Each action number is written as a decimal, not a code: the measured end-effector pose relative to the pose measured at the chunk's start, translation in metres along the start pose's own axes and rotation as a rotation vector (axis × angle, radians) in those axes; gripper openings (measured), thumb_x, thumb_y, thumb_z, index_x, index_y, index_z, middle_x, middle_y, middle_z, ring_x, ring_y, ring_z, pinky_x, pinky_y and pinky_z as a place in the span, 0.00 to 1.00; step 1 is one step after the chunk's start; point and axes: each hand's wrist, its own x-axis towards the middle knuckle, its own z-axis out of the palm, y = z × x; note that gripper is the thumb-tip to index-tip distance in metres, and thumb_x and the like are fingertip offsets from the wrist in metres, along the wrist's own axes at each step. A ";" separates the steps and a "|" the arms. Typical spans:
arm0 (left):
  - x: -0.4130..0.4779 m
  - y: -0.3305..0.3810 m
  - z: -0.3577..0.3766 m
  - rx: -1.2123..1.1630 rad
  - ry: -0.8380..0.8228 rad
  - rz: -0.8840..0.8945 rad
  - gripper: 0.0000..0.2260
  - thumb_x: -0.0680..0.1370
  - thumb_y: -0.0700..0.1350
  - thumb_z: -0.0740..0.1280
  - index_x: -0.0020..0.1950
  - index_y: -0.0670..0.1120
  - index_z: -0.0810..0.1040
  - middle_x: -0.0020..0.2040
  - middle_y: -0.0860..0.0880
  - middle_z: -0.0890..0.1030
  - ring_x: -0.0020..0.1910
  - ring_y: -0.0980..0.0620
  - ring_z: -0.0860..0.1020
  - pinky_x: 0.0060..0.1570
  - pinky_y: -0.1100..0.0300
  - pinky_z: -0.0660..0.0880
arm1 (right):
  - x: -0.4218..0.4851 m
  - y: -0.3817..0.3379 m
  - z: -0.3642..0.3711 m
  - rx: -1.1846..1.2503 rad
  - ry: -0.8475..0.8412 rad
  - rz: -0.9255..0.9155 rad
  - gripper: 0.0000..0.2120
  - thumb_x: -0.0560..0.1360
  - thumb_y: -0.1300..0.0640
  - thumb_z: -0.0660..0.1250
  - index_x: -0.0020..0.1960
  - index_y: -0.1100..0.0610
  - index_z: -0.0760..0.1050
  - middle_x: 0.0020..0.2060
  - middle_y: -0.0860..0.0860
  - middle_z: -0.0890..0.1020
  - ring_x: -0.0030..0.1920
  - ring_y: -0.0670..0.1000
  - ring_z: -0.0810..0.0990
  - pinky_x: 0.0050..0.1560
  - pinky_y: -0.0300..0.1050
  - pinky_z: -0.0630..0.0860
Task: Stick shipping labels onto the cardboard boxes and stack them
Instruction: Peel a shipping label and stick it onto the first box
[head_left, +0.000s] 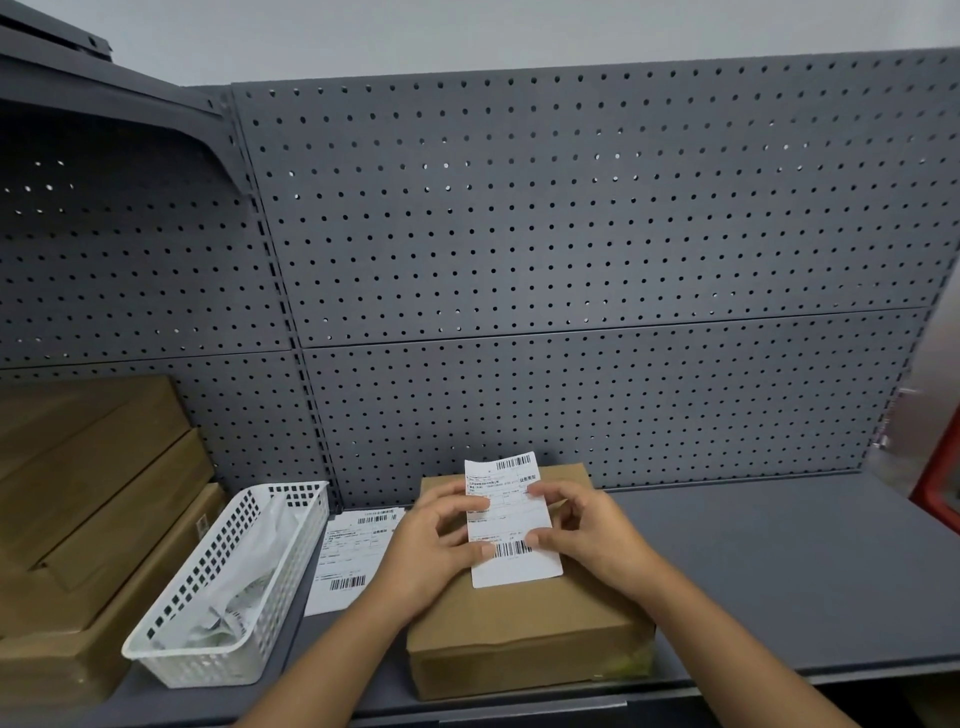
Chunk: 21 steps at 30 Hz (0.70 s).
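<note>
A white shipping label (511, 519) with two barcodes is held upright above a brown cardboard box (524, 623) on the grey shelf. My left hand (431, 545) pinches the label's left edge. My right hand (582, 530) pinches its right edge with thumb and fingers. The label's lower end hangs just over the box top; I cannot tell if it touches. More labels (348, 551) lie flat on the shelf left of the box.
A white perforated basket (171, 623) with crumpled backing paper stands at the left. Beyond it, several brown boxes (93, 493) are stacked. A grey pegboard wall (571, 260) backs the shelf (779, 571). Something red (940, 488) shows at the right edge.
</note>
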 end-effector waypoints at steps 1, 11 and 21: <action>0.000 -0.001 0.000 0.001 -0.002 -0.006 0.19 0.69 0.34 0.81 0.57 0.47 0.86 0.69 0.54 0.74 0.63 0.63 0.79 0.60 0.66 0.78 | 0.000 0.000 0.001 -0.025 0.002 -0.002 0.26 0.69 0.60 0.81 0.65 0.51 0.78 0.48 0.46 0.82 0.39 0.40 0.77 0.45 0.34 0.76; 0.000 -0.007 0.002 0.053 -0.039 0.004 0.20 0.70 0.31 0.80 0.59 0.46 0.84 0.70 0.53 0.71 0.62 0.64 0.80 0.60 0.68 0.77 | -0.004 0.008 0.008 -0.529 0.081 -0.112 0.26 0.71 0.40 0.75 0.68 0.40 0.75 0.55 0.33 0.77 0.58 0.44 0.70 0.61 0.45 0.66; 0.002 -0.006 0.004 0.096 -0.065 -0.036 0.23 0.65 0.41 0.86 0.57 0.51 0.84 0.68 0.55 0.72 0.62 0.63 0.80 0.65 0.68 0.74 | -0.008 0.003 0.004 -0.584 -0.062 -0.079 0.32 0.70 0.31 0.71 0.71 0.37 0.71 0.55 0.29 0.69 0.61 0.45 0.64 0.62 0.45 0.60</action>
